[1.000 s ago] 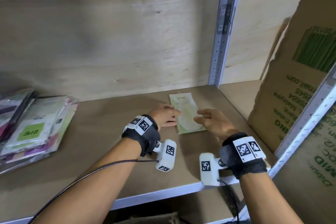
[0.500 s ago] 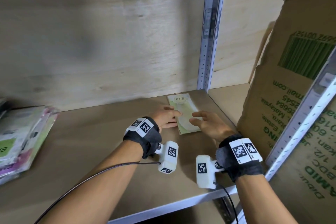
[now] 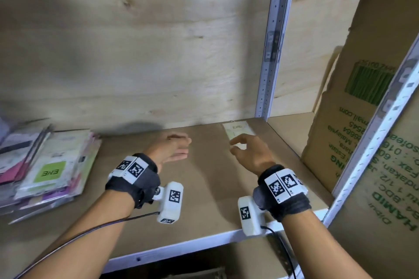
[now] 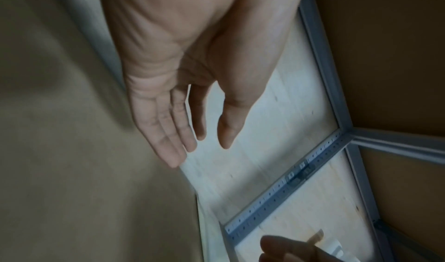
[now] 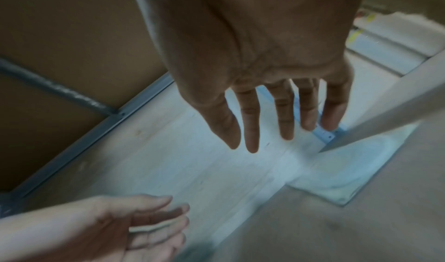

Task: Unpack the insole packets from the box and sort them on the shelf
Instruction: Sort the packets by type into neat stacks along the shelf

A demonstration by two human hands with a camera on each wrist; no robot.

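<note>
A pale green insole packet (image 3: 238, 130) marked ENE lies flat at the back right of the brown shelf board (image 3: 204, 199), against the plywood back wall. It also shows in the right wrist view as a pale packet (image 5: 356, 172) on the board. My right hand (image 3: 240, 146) hovers just in front of it with relaxed, spread fingers (image 5: 286, 121), holding nothing. My left hand (image 3: 181, 148) is open and empty over the bare board to the packet's left, its fingers (image 4: 173, 136) straight. A stack of mixed insole packets (image 3: 52, 165) lies at the shelf's left end.
A grey metal upright (image 3: 272, 41) stands behind the packet at the shelf's back. A large cardboard box (image 3: 353, 120) with green print fills the bay on the right, behind a slanting metal post (image 3: 374, 138). The shelf's white front edge (image 3: 181, 247) runs below my wrists.
Both hands have let go of the green packet and drawn back. The left hand moved away to the left; the right hand lifted just off the packet. The view swung left.
</note>
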